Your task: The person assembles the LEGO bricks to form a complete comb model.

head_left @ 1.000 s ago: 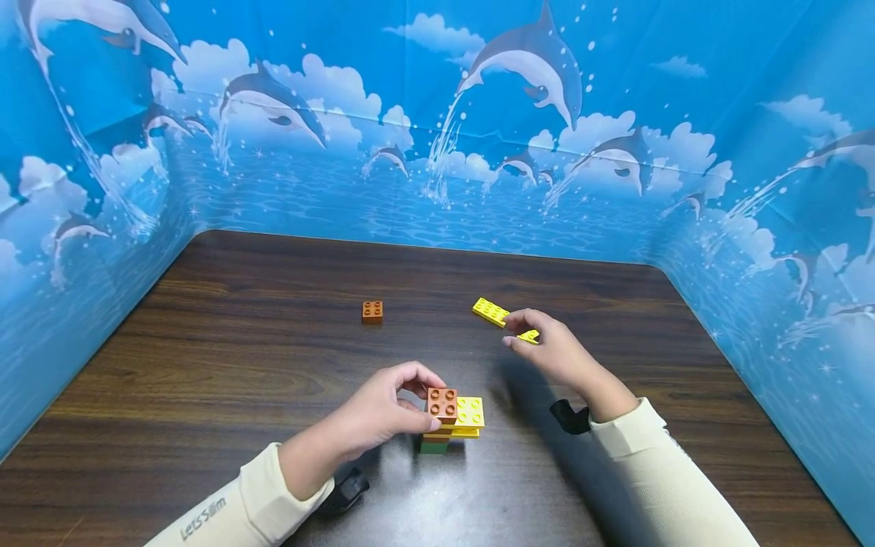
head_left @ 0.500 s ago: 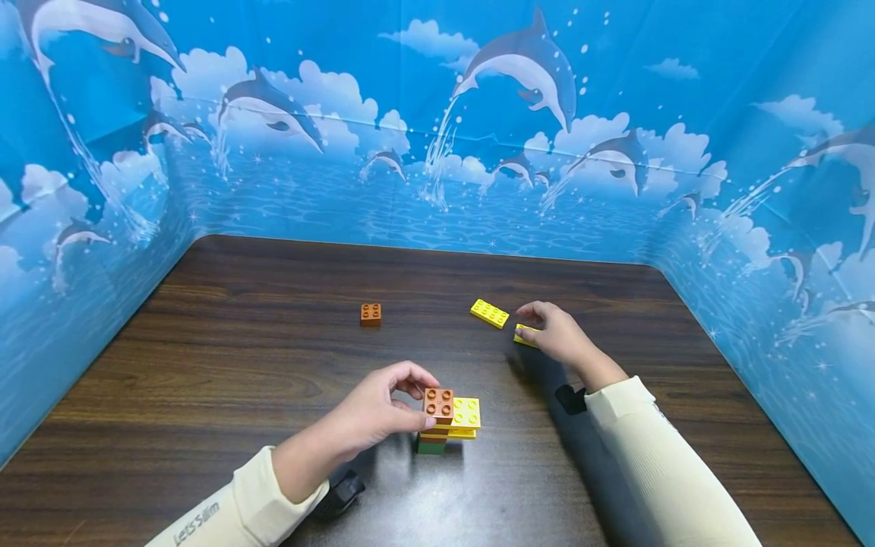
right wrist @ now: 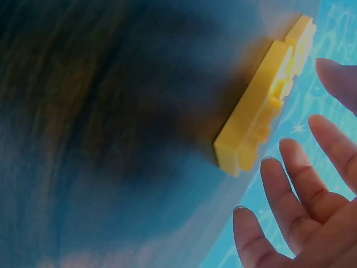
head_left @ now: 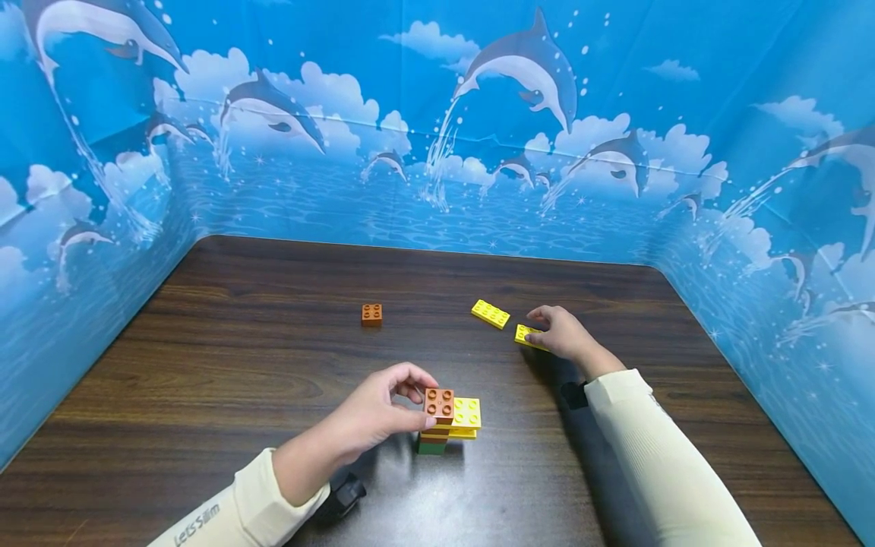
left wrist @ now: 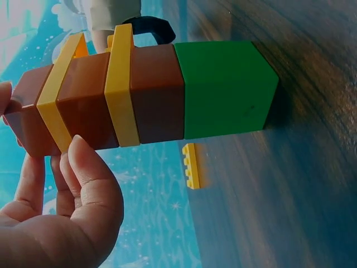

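Since brown-yellow-green plastic tower (left wrist: 124, 95) may tip, left hand (head_left: 381, 412) pinches it; right hand (head_left: 567, 334) spread, empty, by flat yellow brick (right wrist: 251, 109).

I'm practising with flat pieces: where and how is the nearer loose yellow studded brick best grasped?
Probably pinch the nearer yellow studded brick across its long sides, from above: it lies flat on the table, studs up, and is longer than wide.
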`<state>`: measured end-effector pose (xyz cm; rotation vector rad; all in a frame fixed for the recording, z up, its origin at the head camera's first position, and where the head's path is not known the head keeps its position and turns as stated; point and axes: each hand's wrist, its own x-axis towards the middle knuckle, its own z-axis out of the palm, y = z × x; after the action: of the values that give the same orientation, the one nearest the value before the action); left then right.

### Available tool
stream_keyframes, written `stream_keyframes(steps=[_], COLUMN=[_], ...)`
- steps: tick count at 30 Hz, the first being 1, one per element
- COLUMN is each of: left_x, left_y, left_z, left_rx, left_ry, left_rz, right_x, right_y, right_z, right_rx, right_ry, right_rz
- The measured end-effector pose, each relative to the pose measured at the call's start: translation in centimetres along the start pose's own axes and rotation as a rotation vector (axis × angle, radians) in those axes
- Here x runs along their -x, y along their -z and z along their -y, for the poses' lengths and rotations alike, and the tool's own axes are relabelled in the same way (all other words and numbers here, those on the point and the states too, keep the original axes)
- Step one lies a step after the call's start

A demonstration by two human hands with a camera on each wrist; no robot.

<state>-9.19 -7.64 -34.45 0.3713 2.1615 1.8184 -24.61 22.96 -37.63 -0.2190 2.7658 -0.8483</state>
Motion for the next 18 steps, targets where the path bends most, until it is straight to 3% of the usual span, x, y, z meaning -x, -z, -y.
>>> stream_keyframes(steps=[18], left_x=[0.0], left_y=[-0.1], left_z=[0.2], left_rx=[0.076], left_ry=[0.048], left_rz=[-0.006], right_x=[-1.2], right_y=[-0.3], right_z=[-1.2], right_rx=[0.128], right_ry=[-0.044], right_rz=[0.025])
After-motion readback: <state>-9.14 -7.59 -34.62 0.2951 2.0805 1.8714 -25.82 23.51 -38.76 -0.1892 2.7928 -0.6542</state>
